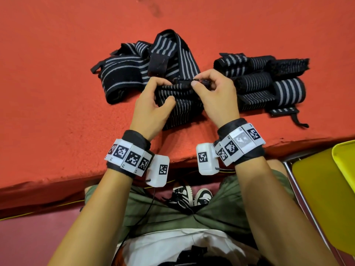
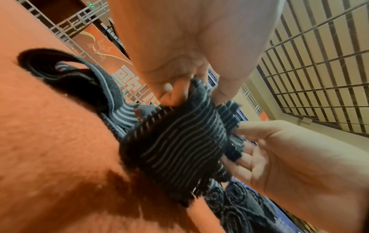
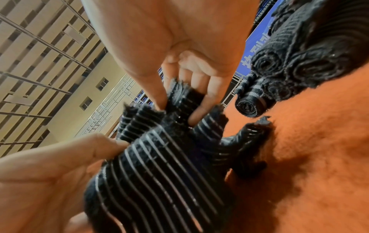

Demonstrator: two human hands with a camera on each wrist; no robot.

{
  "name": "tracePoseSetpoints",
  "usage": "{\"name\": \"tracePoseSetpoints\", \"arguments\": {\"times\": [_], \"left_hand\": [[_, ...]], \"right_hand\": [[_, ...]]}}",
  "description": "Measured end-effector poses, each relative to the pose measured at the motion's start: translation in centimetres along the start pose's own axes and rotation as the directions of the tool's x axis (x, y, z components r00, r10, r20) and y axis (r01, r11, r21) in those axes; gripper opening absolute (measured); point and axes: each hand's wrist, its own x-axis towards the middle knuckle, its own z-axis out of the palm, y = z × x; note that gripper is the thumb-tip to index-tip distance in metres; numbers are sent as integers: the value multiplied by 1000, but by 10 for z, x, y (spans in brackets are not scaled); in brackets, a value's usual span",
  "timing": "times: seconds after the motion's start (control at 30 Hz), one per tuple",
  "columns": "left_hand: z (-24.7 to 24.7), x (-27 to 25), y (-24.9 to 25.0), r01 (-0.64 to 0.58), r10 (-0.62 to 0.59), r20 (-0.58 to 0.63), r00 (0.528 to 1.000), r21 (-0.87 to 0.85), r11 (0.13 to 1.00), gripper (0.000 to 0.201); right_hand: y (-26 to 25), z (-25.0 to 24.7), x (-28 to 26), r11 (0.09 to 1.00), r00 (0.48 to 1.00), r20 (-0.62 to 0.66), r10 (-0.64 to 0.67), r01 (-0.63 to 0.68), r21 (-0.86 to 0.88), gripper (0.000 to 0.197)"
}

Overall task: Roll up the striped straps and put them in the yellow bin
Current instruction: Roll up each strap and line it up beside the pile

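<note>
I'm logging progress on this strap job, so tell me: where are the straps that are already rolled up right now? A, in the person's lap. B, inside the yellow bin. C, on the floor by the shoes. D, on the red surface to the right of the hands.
D: the rolled straps lie in a cluster on the red surface, right of the right hand; the visible part of the yellow bin holds none.

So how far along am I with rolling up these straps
Done: several rolled straps lie on the red mat to your right, though none is visibly in the yellow bin, whose inside is mostly out of view. In hand: your left hand and right hand are starting a roll on one strap. Left: a loose pile beyond your hands, then binning everything.
</note>
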Motion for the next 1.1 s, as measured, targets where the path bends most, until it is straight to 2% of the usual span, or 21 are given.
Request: {"name": "tracePoseSetpoints", "arguments": {"times": [0.07,0.23,0.4,0.53,0.67,0.8,0.9,0.97,1.1], "left_hand": [[0,2,1,21,-21,8,1000,7,1000,13],[2,2,-1,77,-81,69,994,56,995,5],[8,-3,-3,58,-97,197,976,194,979,7],[6,2,-10,-24,14,102,995,103,994,35],[3,10,-12,-7,7,-1,1000,-9,1000,28],[1,15,-14,14,-15,38,999,25,1000,24],[4,18,-14,9,-9,15,1000,17,1000,17],[6,20,-15,57,-58,-21,998,-74,996,18],[7,22,-15,242,-267,-57,962,-279,929,14]], "right_hand": [[3,0,1,1000,1000,-17,23,-23,-18,6],[4,1,2,997,997,-57,44,-47,-55,3],[1,-1,4,993,996,-60,71,-64,100,8],[-7,-5,3,994,998,59,-37,31,105,8],[-11,-4,-2,985,990,125,-71,50,163,12],[-13,-4,-2,978,990,94,-103,84,191,20],[-16,-5,-1,977,983,149,-110,80,196,17],[-15,-5,-3,981,970,222,-97,56,185,14],[-10,-3,-7,988,945,316,-79,32,151,12]]}}
